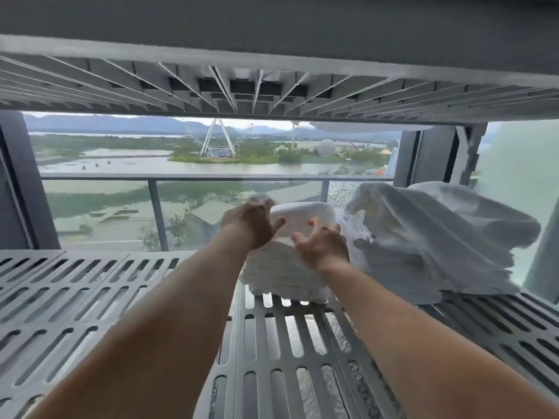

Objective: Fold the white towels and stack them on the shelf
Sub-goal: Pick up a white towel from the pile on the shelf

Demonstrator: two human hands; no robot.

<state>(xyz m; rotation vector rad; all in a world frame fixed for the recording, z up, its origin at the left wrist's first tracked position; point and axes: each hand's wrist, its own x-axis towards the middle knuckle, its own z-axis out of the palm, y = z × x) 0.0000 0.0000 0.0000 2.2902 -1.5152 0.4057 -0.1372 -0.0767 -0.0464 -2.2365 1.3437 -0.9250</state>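
A folded white towel (302, 214) sits on top of a stack of folded white towels (278, 276) on the slotted grey metal shelf (90, 297). My left hand (252, 222) grips the top towel's left end, fingers wrapped over it. My right hand (323, 244) is against the towel's near right side, fingers spread and curled, with the thumb on the towel. A loose heap of unfolded white towels (429, 237) lies just right of the stack, touching it.
Another slotted grey shelf (272, 92) hangs close overhead. Grey uprights (435, 152) stand behind the heap and at the far left. Beyond the shelf is a window with a glass balcony rail (151, 177). The shelf's left half is bare metal.
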